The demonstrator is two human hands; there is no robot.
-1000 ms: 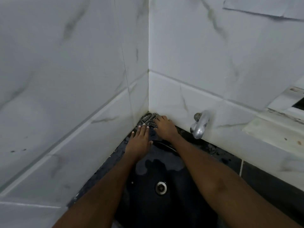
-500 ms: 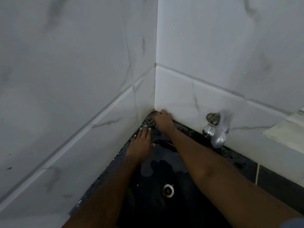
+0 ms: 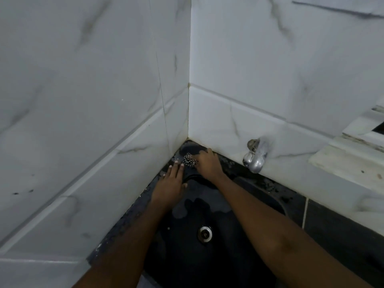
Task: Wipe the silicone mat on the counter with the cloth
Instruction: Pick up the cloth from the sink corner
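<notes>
The right hand [image 3: 207,166] has the checked cloth [image 3: 189,161] bunched under curled fingers in the far corner, apparently on the dark mat [image 3: 192,148] (it's murky there). The left hand [image 3: 171,183] lies flat just beside it, fingers straight, above the black sink [image 3: 268,194].

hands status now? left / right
Left hand: open, fingers straight, palm down.
Right hand: closed on the checked cloth.

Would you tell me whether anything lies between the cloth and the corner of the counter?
Nothing visible does. The right hand holds the checkered cloth close to the counter corner; the left hand rests beside it.
</notes>
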